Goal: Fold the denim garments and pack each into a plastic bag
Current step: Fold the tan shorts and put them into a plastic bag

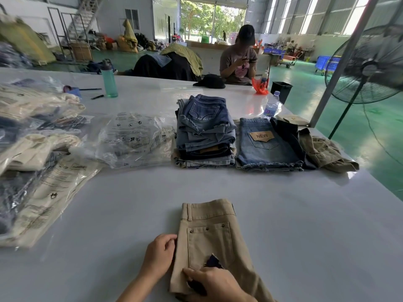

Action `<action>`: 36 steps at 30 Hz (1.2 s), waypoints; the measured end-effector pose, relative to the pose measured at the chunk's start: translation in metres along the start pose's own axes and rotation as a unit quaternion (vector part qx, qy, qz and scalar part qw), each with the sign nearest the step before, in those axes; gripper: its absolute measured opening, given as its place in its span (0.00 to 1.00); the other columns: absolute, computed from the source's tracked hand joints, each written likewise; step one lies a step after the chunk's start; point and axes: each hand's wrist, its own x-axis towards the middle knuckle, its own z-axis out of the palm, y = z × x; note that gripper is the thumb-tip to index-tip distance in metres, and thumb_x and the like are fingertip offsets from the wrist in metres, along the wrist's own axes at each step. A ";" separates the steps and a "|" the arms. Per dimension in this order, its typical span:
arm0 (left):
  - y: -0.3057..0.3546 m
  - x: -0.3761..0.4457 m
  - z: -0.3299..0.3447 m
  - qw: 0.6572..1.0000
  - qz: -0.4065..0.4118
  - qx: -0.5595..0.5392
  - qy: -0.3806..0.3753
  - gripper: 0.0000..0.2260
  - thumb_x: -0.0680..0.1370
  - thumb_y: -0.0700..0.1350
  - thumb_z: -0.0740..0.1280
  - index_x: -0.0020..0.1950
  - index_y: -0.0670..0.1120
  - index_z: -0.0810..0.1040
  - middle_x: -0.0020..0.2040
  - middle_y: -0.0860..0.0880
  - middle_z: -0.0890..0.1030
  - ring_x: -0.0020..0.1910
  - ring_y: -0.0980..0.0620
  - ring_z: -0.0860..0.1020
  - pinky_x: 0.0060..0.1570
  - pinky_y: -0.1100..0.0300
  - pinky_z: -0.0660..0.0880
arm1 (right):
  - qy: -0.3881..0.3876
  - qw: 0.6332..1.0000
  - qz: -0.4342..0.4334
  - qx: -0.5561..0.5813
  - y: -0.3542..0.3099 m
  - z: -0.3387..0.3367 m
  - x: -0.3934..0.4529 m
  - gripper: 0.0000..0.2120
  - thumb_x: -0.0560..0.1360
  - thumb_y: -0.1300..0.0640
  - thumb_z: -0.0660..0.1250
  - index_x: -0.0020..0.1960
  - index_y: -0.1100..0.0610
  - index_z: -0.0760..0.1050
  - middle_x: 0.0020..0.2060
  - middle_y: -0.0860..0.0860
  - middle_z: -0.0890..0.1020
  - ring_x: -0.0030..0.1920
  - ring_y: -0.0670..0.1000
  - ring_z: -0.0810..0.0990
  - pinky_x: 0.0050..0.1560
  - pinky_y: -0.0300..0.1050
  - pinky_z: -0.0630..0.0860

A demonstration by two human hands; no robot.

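Note:
A pair of tan shorts [209, 234] lies folded in half lengthwise on the white table [305, 214], back pocket up, right in front of me. My left hand [160, 256] pinches its left edge near the hem. My right hand [216, 284] presses on the lower part of the shorts, fingers on a small dark tag [213, 261]. Farther back stands a stack of folded blue denim shorts [205, 131], and beside it lie light blue shorts with a "NEW" patch [265, 144]. A heap of empty clear plastic bags [135, 138] lies left of the stack.
Bagged garments [37, 162] cover the table's left side. Olive clothing [327, 151] lies at the right edge. A teal bottle [109, 80], a water bottle [271, 106] and pens stand farther back. A seated person [238, 59] faces me across the table. A standing fan [368, 64] is at the right.

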 end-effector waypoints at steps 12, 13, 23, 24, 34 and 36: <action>0.031 -0.032 0.018 0.995 -0.001 0.090 -0.050 0.15 0.77 0.43 0.62 0.55 0.53 0.56 0.60 0.51 0.72 0.57 0.52 0.76 0.51 0.67 0.67 | 0.155 0.897 0.336 0.241 0.080 -0.052 -0.008 0.14 0.75 0.45 0.66 0.48 0.56 0.73 0.41 0.50 0.77 0.42 0.48 0.76 0.40 0.39 0.67; 0.032 -0.035 0.023 0.993 0.002 0.094 -0.067 0.15 0.77 0.44 0.62 0.57 0.53 0.58 0.61 0.52 0.71 0.58 0.52 0.75 0.52 0.67 0.67 | 0.152 0.899 0.310 0.271 0.085 -0.060 -0.011 0.11 0.74 0.49 0.68 0.39 0.54 0.73 0.33 0.47 0.75 0.34 0.45 0.73 0.35 0.39 0.65; 0.061 -0.001 0.040 0.988 0.104 0.059 -0.093 0.12 0.75 0.47 0.66 0.58 0.46 0.77 0.51 0.50 0.79 0.49 0.55 0.78 0.53 0.64 0.72 | 0.199 0.941 0.273 -0.003 0.125 -0.106 0.017 0.18 0.80 0.47 0.59 0.68 0.51 0.70 0.63 0.53 0.73 0.64 0.55 0.71 0.62 0.52 0.70; 0.060 0.008 0.043 0.990 0.087 0.093 -0.064 0.15 0.77 0.47 0.65 0.62 0.46 0.74 0.56 0.49 0.77 0.55 0.52 0.76 0.57 0.62 0.70 | 0.181 0.950 0.253 0.004 0.122 -0.104 0.025 0.19 0.79 0.45 0.59 0.68 0.50 0.70 0.63 0.53 0.73 0.64 0.56 0.70 0.63 0.52 0.70; 0.044 0.020 0.046 0.993 -0.005 0.089 -0.080 0.05 0.78 0.44 0.64 0.48 0.47 0.80 0.51 0.46 0.82 0.52 0.49 0.78 0.48 0.64 0.68 | 0.176 0.980 0.029 -0.091 0.054 -0.049 0.012 0.28 0.67 0.30 0.59 0.59 0.44 0.75 0.56 0.46 0.77 0.58 0.50 0.73 0.58 0.45 0.70; 0.039 0.022 0.042 0.993 -0.021 0.061 -0.096 0.09 0.78 0.39 0.64 0.52 0.45 0.82 0.52 0.47 0.83 0.52 0.51 0.79 0.48 0.68 0.68 | 0.203 0.968 0.018 -0.144 0.045 -0.038 0.008 0.22 0.61 0.33 0.66 0.47 0.45 0.81 0.45 0.43 0.81 0.46 0.47 0.79 0.45 0.38 0.76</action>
